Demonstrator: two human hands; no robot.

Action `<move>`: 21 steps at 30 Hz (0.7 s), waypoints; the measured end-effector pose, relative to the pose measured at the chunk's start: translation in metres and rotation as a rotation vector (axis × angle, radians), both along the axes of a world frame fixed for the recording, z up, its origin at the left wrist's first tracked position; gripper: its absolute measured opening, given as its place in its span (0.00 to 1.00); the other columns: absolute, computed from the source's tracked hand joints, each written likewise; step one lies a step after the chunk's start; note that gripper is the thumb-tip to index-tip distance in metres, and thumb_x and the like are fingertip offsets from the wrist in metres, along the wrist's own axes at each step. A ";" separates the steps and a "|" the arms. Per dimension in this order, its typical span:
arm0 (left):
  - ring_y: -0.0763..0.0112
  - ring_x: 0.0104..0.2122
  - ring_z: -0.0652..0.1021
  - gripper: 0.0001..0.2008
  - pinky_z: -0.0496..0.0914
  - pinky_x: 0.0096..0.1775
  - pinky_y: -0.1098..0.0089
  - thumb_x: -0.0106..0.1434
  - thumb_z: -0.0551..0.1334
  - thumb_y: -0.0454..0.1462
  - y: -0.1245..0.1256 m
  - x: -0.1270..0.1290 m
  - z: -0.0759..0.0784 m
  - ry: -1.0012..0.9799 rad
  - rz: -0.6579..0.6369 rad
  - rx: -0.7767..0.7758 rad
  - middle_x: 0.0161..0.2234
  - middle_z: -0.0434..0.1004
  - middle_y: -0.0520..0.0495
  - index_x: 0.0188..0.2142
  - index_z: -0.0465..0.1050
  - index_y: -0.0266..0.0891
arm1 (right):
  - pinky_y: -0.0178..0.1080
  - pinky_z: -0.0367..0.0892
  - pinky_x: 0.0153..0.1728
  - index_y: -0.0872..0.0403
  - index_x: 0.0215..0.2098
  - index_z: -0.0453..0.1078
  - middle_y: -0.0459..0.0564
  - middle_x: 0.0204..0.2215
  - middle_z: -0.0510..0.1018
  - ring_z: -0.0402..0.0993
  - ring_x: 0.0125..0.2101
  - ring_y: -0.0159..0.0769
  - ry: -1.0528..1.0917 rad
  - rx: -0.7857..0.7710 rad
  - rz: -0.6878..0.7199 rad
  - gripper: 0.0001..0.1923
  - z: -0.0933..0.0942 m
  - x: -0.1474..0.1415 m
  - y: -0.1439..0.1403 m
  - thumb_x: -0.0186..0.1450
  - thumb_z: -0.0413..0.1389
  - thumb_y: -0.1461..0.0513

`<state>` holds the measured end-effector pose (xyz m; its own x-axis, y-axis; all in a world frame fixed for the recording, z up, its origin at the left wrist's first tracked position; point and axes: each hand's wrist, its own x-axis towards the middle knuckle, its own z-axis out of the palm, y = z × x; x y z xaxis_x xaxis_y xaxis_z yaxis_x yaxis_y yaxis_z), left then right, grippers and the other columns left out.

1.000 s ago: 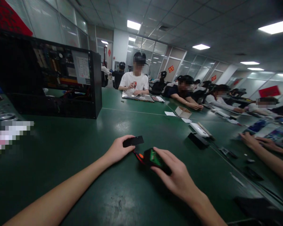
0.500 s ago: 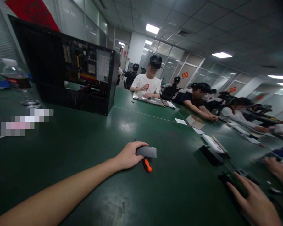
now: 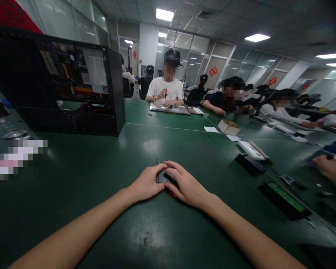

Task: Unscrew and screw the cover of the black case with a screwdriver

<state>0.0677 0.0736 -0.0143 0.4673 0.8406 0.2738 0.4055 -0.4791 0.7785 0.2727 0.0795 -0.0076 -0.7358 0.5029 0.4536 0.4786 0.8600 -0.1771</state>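
Right of and nearer than the computer case (image 3: 117,93), the left hand (image 3: 145,184) grips a grey plate (image 3: 160,178), fingers closed on it. The right hand (image 3: 188,185) curls over its other end; hold indeterminable.

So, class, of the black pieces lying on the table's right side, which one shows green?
The long black housing: a green board shows along its top. The black box farther back, beside the white device, shows no green.
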 end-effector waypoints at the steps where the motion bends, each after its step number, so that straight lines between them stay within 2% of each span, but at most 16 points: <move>1: 0.55 0.48 0.80 0.22 0.72 0.50 0.63 0.60 0.66 0.33 0.000 0.000 0.000 0.012 0.007 -0.004 0.51 0.80 0.42 0.55 0.73 0.39 | 0.48 0.67 0.61 0.58 0.58 0.64 0.64 0.62 0.65 0.65 0.62 0.44 0.020 -0.056 -0.001 0.18 -0.003 0.000 0.000 0.72 0.52 0.60; 3: 0.54 0.50 0.79 0.24 0.71 0.51 0.61 0.60 0.67 0.34 -0.001 0.000 0.001 0.039 -0.002 0.009 0.53 0.79 0.42 0.56 0.72 0.40 | 0.46 0.67 0.61 0.56 0.60 0.64 0.62 0.64 0.64 0.64 0.63 0.42 0.023 -0.110 -0.001 0.19 -0.006 0.004 -0.003 0.72 0.51 0.61; 5: 0.54 0.50 0.79 0.25 0.70 0.52 0.60 0.60 0.68 0.36 -0.001 0.001 0.001 0.045 -0.030 0.020 0.54 0.79 0.42 0.57 0.71 0.41 | 0.48 0.68 0.60 0.54 0.62 0.64 0.61 0.64 0.65 0.65 0.62 0.43 0.006 -0.101 -0.015 0.20 -0.005 0.012 -0.007 0.73 0.50 0.60; 8: 0.62 0.39 0.81 0.26 0.73 0.43 0.65 0.61 0.68 0.39 -0.001 0.001 0.000 0.004 -0.037 -0.050 0.47 0.81 0.44 0.58 0.68 0.41 | 0.47 0.72 0.55 0.51 0.63 0.65 0.58 0.60 0.71 0.72 0.56 0.42 -0.015 -0.069 -0.066 0.20 0.003 0.031 -0.013 0.73 0.51 0.60; 10: 0.68 0.31 0.79 0.27 0.72 0.38 0.67 0.61 0.67 0.39 0.000 0.001 -0.001 -0.031 -0.029 -0.103 0.42 0.81 0.46 0.59 0.66 0.40 | 0.47 0.74 0.53 0.50 0.62 0.66 0.56 0.56 0.75 0.74 0.53 0.42 0.006 -0.039 -0.146 0.20 0.010 0.056 -0.018 0.73 0.51 0.60; 12: 0.70 0.30 0.77 0.27 0.72 0.37 0.68 0.61 0.66 0.38 0.001 0.001 -0.002 -0.045 -0.031 -0.112 0.42 0.80 0.46 0.59 0.65 0.39 | 0.47 0.73 0.53 0.50 0.61 0.67 0.55 0.54 0.76 0.75 0.52 0.43 0.052 0.026 -0.299 0.19 0.015 0.093 -0.026 0.72 0.52 0.59; 15: 0.71 0.29 0.77 0.24 0.71 0.36 0.68 0.62 0.65 0.39 0.003 0.001 -0.002 -0.025 -0.041 -0.099 0.42 0.79 0.46 0.57 0.67 0.40 | 0.49 0.72 0.53 0.52 0.57 0.71 0.57 0.51 0.78 0.76 0.50 0.46 0.088 0.180 -0.641 0.20 0.016 0.169 -0.040 0.72 0.52 0.53; 18: 0.71 0.28 0.76 0.21 0.71 0.35 0.68 0.64 0.63 0.39 0.004 0.002 0.000 -0.023 -0.045 -0.089 0.42 0.79 0.46 0.56 0.68 0.40 | 0.50 0.71 0.51 0.54 0.54 0.74 0.59 0.48 0.80 0.78 0.48 0.50 0.081 0.297 -0.987 0.28 0.009 0.245 -0.054 0.70 0.48 0.44; 21: 0.70 0.29 0.76 0.20 0.71 0.35 0.68 0.64 0.62 0.40 0.004 0.003 0.002 -0.011 -0.037 -0.084 0.41 0.79 0.46 0.55 0.69 0.39 | 0.49 0.72 0.47 0.55 0.53 0.76 0.59 0.47 0.81 0.79 0.46 0.52 0.055 0.273 -1.141 0.33 -0.005 0.292 -0.060 0.69 0.45 0.41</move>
